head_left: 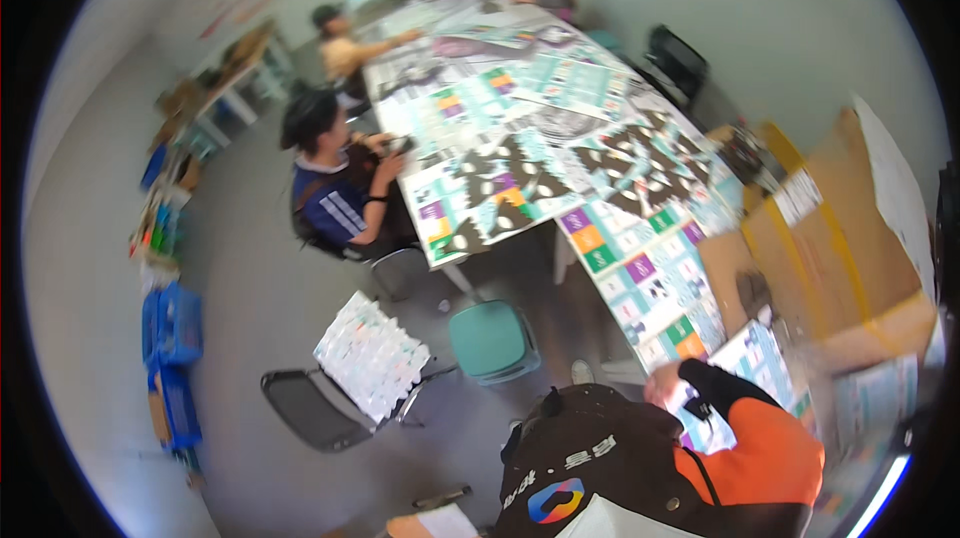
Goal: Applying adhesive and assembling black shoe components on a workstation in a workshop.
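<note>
My right hand is low at the near end of the long table, at the edge of the printed sheets. Its arm has an orange sleeve with a black cuff. The fingers are small and blurred, so I cannot tell whether they hold anything. A small black object shows beside the wrist, over a blue-and-white printed sheet. My brown apron fills the bottom middle, with a grey shoe past its edge. My left hand is not in view.
Dark cut-out sheets cover part of the table. A seated co-worker holds a dark object at its left edge; others work farther back. A teal stool and a chair with a white patterned sheet stand left. Large cardboard boxes crowd the right.
</note>
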`<act>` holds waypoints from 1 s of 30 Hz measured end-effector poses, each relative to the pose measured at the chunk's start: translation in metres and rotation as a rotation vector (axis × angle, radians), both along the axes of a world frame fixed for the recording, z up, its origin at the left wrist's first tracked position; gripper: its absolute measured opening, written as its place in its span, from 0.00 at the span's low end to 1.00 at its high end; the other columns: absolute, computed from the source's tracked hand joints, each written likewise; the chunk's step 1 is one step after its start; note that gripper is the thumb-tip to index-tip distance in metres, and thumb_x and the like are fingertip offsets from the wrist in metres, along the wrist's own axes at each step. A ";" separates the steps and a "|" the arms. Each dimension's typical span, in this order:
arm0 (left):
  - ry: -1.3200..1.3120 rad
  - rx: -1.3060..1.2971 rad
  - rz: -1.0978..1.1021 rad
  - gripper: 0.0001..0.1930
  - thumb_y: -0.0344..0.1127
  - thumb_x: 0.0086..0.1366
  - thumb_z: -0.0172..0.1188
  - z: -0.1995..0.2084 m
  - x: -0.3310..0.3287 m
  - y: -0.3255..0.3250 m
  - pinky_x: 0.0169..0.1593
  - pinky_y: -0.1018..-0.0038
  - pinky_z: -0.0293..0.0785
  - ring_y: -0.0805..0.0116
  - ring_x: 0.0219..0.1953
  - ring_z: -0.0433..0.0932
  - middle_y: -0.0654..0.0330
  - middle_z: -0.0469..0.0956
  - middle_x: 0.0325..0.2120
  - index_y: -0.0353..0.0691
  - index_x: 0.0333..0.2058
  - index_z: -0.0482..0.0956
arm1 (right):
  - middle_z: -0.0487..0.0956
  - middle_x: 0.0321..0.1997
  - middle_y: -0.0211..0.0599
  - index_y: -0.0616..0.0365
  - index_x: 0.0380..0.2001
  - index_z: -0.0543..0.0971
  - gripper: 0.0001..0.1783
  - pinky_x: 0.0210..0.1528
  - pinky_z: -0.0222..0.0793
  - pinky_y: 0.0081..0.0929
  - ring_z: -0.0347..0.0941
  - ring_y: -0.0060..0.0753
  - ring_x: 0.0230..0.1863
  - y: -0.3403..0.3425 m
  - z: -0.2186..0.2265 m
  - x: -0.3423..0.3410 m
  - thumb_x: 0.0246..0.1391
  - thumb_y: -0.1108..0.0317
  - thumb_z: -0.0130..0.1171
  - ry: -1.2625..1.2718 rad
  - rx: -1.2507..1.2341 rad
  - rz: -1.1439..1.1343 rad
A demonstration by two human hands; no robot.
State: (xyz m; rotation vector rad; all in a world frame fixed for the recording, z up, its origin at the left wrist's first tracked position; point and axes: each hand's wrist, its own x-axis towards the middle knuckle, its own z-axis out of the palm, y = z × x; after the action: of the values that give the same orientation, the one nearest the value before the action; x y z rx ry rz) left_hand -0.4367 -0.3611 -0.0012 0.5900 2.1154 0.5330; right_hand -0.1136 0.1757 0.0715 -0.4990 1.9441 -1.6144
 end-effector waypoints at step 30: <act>-0.050 -0.197 -0.188 0.14 0.44 0.62 0.53 0.088 -0.102 0.157 0.41 0.61 0.73 0.45 0.39 0.77 0.45 0.79 0.34 0.40 0.36 0.80 | 0.74 0.37 0.37 0.53 0.49 0.63 0.23 0.33 0.71 0.35 0.76 0.37 0.37 0.298 -0.039 -0.165 0.50 0.77 0.57 0.114 -1.385 -2.386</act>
State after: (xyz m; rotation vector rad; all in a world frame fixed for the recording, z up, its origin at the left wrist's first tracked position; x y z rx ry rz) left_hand -0.5387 -0.2038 0.0871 0.6466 2.0107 0.2294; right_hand -0.2788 0.4741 0.0328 -0.9773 -0.0232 1.6371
